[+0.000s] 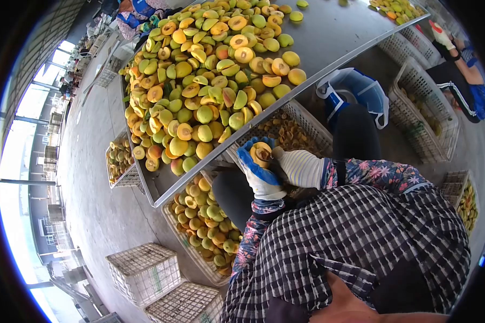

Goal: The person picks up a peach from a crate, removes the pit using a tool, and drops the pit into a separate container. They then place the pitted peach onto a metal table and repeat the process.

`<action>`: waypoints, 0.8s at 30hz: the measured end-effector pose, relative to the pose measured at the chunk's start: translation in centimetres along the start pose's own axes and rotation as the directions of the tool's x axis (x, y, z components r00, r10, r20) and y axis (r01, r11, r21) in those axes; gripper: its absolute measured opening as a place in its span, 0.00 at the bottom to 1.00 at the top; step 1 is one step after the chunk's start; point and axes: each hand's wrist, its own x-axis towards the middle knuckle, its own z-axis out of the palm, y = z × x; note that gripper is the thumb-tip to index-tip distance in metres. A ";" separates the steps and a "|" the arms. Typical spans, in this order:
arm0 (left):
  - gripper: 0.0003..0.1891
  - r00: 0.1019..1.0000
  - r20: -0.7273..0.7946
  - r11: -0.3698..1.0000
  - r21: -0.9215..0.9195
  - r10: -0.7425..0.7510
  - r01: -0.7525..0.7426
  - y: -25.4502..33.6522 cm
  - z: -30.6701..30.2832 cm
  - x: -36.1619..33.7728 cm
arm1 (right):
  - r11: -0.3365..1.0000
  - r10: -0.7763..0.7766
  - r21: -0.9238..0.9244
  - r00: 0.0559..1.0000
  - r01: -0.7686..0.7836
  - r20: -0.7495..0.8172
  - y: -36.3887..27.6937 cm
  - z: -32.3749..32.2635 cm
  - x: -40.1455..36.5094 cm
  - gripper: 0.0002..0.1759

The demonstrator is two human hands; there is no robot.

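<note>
My left hand [261,168], in a white glove with a blue coated palm, is closed around a peach half [261,154]. Its cut face points up and shows a brown centre. Against it, from the right, presses my right hand [303,169] in a striped knit glove, fingers curled. Whatever the right fingers hold is hidden. Just beyond both hands, a crate of brown pits and scraps [293,134] stands under the table edge. Below and left of my left hand is a crate of whole-looking peaches [205,220].
A metal table [328,32] carries a large heap of peaches [199,91], many halved. A blue and white bag [355,91] lies by my knee. Crates stand at right [423,107] and lower left [145,272]. Another person's gloved hand [441,35] is at upper right.
</note>
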 end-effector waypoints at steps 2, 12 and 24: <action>0.16 0.997 0.018 0.995 0.072 0.069 -0.071 -0.3 -0.1 -0.1 | 0.991 -0.066 -0.120 0.997 0.060 -0.048 0.8 0.9 0.5 0.20; 0.22 0.965 0.220 0.653 0.711 0.145 -0.261 1.0 -1.6 0.5 | 0.985 -0.141 -0.095 0.988 0.146 0.059 2.7 1.1 0.6 0.23; 0.31 0.964 0.187 0.732 0.627 0.191 -0.266 0.2 -2.0 0.9 | 0.932 -0.258 0.245 0.964 0.267 -0.067 2.8 0.8 0.2 0.16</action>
